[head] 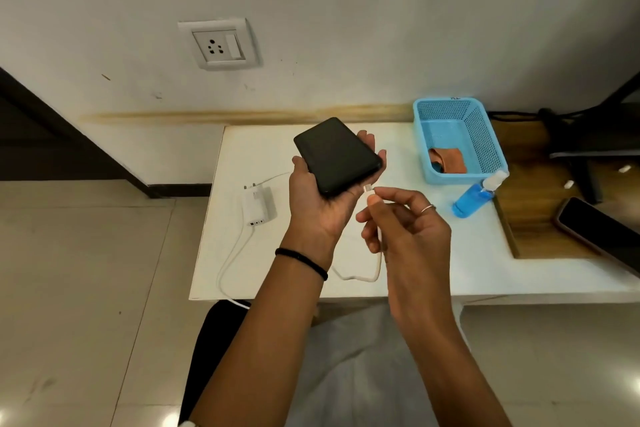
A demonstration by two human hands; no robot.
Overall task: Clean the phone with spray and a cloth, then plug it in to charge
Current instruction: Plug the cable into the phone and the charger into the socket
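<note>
Pinching the white cable's connector point(367, 188) at the phone's lower edge, the right hand point(401, 229) lines it up for charging. Cradled in the left hand's point(320, 196) curled fingers, the black phone point(337, 156) hangs tilted above the table point(433, 274); the adapter point(255, 206) lies unplugged below the wall socket point(217, 45), cloth point(446, 160) in the basket point(485, 135).

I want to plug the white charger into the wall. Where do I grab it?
Hold the charger by its two long flat sides, coming from above. It lies flat on the table with its pins toward the wall, so keep your fingers behind them, on the cable end.
</note>
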